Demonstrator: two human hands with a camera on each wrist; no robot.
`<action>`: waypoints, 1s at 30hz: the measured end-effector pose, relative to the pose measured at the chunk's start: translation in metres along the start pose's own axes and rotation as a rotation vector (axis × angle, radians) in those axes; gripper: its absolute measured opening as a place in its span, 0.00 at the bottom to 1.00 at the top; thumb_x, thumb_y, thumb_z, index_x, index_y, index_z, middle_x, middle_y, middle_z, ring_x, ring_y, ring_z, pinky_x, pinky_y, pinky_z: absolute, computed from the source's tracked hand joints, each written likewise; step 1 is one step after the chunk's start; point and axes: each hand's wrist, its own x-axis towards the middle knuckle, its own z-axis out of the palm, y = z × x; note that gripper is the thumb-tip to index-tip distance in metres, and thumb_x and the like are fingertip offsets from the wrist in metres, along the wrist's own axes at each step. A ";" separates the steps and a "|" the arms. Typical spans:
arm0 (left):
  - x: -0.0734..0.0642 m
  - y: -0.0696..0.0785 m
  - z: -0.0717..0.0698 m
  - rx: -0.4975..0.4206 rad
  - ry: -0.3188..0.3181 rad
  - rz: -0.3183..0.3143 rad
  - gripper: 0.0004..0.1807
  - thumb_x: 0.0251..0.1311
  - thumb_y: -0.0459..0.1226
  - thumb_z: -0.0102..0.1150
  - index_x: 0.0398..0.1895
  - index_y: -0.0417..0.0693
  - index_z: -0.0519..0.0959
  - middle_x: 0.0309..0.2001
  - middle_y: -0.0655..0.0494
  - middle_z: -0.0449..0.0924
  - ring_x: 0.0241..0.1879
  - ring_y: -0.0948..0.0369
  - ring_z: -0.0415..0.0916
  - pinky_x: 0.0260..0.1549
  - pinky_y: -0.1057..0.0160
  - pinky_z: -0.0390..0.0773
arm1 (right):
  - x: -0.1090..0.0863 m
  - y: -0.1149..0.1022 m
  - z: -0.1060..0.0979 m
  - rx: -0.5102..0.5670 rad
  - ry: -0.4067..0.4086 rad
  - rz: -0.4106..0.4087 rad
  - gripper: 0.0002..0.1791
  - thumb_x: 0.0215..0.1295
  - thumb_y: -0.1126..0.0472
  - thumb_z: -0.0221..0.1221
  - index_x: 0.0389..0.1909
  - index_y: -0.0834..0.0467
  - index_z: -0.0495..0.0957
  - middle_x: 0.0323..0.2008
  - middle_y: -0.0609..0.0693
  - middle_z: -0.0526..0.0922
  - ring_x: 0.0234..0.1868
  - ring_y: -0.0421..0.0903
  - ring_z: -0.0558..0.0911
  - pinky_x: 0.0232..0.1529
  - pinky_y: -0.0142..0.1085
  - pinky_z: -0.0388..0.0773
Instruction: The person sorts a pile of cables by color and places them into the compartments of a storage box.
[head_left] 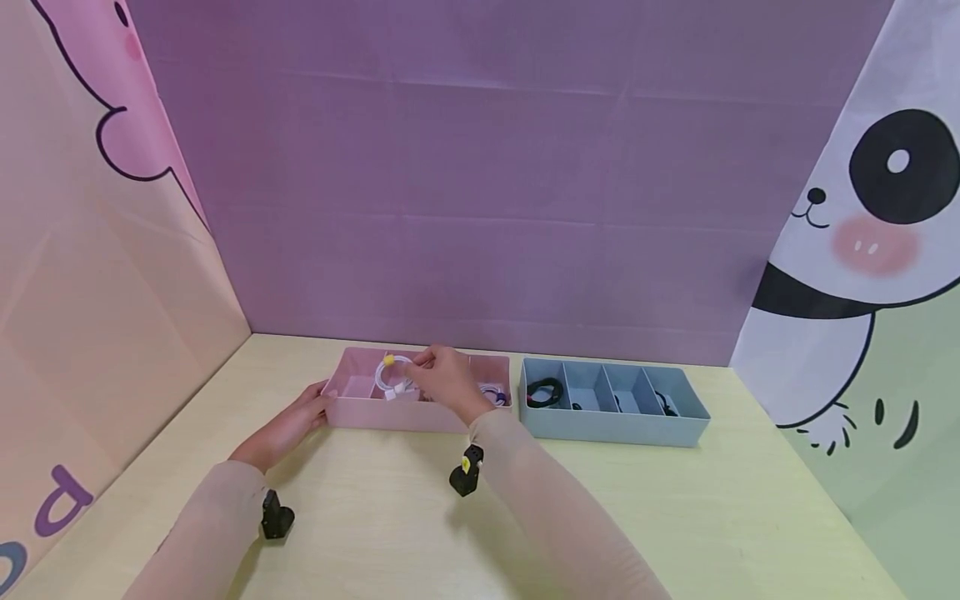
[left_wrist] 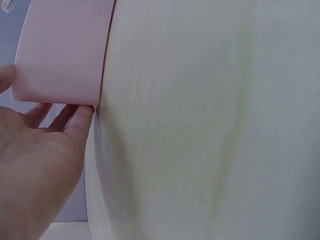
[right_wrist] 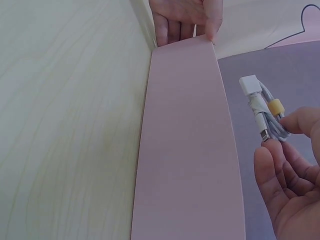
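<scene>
My right hand (head_left: 450, 379) pinches a coiled white charging cable (right_wrist: 260, 110) between thumb and fingertips. A yellow band wraps the coil, and white plug ends show on it. In the head view the cable is over the pink divided box (head_left: 405, 415), overlapping its left part. My left hand (head_left: 303, 411) holds the left end of that box, thumb at the rim corner and fingers against the end wall (left_wrist: 60, 60). Another white cable (head_left: 492, 390) with a dark band lies in the box's right part. My right hand hides some of the box's middle.
A blue-grey box (head_left: 622, 427) with several compartments stands just right of the pink one. It holds a coiled black cable (head_left: 557, 390) at left and a smaller black cable (head_left: 664, 403) at right. A purple backdrop (head_left: 480, 208) rises behind both boxes.
</scene>
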 end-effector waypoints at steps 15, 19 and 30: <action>0.000 0.001 0.001 -0.015 -0.003 0.001 0.39 0.68 0.55 0.32 0.71 0.44 0.32 0.70 0.40 0.32 0.67 0.43 0.40 0.64 0.46 0.46 | 0.007 0.010 0.004 -0.027 0.069 0.050 0.13 0.56 0.47 0.62 0.32 0.52 0.75 0.27 0.46 0.77 0.25 0.44 0.77 0.25 0.33 0.79; 0.001 0.000 0.001 -0.020 -0.003 0.005 0.39 0.69 0.54 0.32 0.71 0.43 0.32 0.70 0.40 0.33 0.67 0.43 0.40 0.64 0.46 0.46 | 0.008 0.011 0.006 -0.015 0.067 0.045 0.14 0.56 0.47 0.62 0.33 0.53 0.75 0.27 0.46 0.77 0.24 0.44 0.79 0.28 0.36 0.80; 0.001 -0.001 0.001 -0.027 -0.003 0.011 0.38 0.69 0.53 0.32 0.70 0.42 0.32 0.70 0.40 0.33 0.67 0.43 0.42 0.64 0.46 0.46 | 0.009 0.012 0.006 -0.093 0.038 0.012 0.13 0.58 0.50 0.60 0.38 0.55 0.78 0.26 0.44 0.78 0.25 0.45 0.81 0.24 0.31 0.77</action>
